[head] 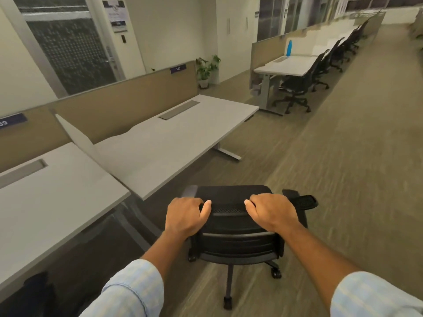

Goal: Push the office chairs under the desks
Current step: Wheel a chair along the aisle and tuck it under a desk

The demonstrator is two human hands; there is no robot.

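A black mesh office chair [235, 234] on castors stands on the carpet right in front of me, its back toward me. My left hand [185, 216] grips the top left of the backrest and my right hand [272, 213] grips the top right. The chair sits off the front edge of a white desk [174, 143] marked 140, not under it. The chair's right armrest [304, 200] sticks out to the right. The seat is mostly hidden behind the backrest.
A second white desk [52, 202] lies to the left, parted by a white divider [75, 136]. A tan partition [119, 106] backs both. Further off, a desk row [290, 65] holds several black chairs [299, 88] and a blue bottle [289, 48]. A potted plant [206, 69] stands by the wall.
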